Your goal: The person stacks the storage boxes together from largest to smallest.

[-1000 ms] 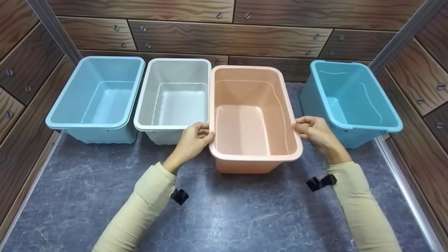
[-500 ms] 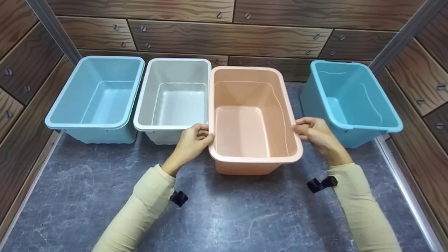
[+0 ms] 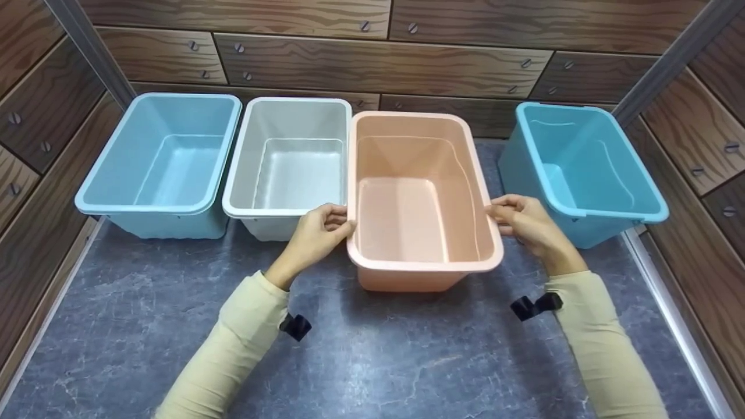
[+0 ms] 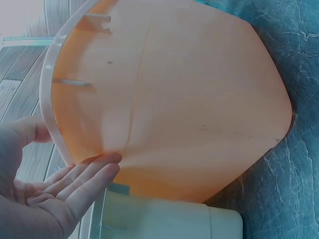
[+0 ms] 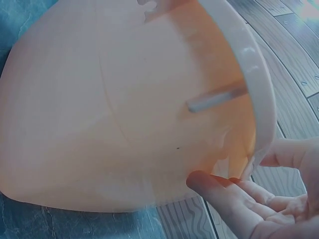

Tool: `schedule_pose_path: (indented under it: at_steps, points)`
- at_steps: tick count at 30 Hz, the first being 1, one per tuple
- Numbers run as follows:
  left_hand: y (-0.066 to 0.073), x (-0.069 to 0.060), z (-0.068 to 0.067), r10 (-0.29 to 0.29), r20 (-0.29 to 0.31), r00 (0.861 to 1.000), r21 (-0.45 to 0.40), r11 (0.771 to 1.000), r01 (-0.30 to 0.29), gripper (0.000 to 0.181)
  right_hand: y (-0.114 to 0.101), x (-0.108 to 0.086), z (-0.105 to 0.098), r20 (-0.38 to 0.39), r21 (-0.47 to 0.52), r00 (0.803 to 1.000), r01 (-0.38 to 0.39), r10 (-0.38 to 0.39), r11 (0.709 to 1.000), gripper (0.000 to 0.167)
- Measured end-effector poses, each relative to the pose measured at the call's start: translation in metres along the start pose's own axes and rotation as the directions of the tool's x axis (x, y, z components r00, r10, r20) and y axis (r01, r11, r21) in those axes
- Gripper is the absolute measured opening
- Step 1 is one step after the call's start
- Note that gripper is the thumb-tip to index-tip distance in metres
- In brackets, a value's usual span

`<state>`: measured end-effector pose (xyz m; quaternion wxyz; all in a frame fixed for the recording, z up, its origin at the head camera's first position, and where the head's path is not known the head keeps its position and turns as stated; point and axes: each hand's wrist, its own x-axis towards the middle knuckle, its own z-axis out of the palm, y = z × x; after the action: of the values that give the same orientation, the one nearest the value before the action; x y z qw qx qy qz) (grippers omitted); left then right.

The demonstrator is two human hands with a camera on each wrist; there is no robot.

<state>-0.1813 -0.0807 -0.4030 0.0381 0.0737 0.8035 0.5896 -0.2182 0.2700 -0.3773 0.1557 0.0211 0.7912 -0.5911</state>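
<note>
A peach plastic bin (image 3: 425, 266) stands on the floor between my two hands, its open top facing up. My left hand (image 3: 317, 235) pinches its left rim, the thumb over the edge and the fingers beneath. In the left wrist view those fingertips (image 4: 112, 162) lie against the bin's outer wall. On the opposite side my right hand (image 3: 524, 224) pinches the right rim. The right wrist view shows its fingertips (image 5: 199, 184) under the rim, touching the outside. A grey bin (image 3: 273, 212) sits right against the peach one's left side, close to my left hand.
A light blue bin (image 3: 145, 208) stands at the far left. To the right, beside my right hand, is a turquoise bin (image 3: 617, 215). Wood-patterned walls (image 3: 372, 64) enclose the marbled grey floor (image 3: 372, 361) at the back and sides.
The peach bin has shifted slightly toward me, with both hands still holding its rim. My left wrist has moved a little to the left. The other bins stand where they were.
</note>
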Motion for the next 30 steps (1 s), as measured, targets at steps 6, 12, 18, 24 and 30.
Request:
schedule_pose_path:
  at_steps: [6,12,18,24,30]
  points:
    - [-0.002,0.000,-0.004,-0.006,0.011,1.000,0.003,1.000,0.006,0.034,-0.003,0.001,0.001,0.001,0.051,1.000,0.006,-0.006,0.999,0.012]
    - [-0.003,0.001,-0.008,-0.019,-0.001,1.000,-0.017,1.000,0.019,0.035,-0.006,0.001,0.000,-0.015,-0.037,1.000,-0.008,0.008,0.999,0.032]
    - [-0.003,0.002,-0.012,0.004,-0.044,0.999,-0.011,1.000,-0.005,0.033,-0.008,0.000,-0.003,-0.016,-0.086,1.000,-0.013,0.012,0.996,0.044]
    - [-0.003,0.002,-0.019,0.017,-0.077,0.997,-0.010,1.000,-0.018,0.030,-0.009,-0.001,-0.009,0.002,-0.049,1.000,0.029,-0.029,0.998,0.046]
    - [-0.005,0.002,-0.028,0.002,-0.100,0.995,-0.036,0.999,-0.005,0.029,-0.014,-0.005,-0.013,-0.005,0.009,0.998,0.056,-0.055,0.998,0.028]
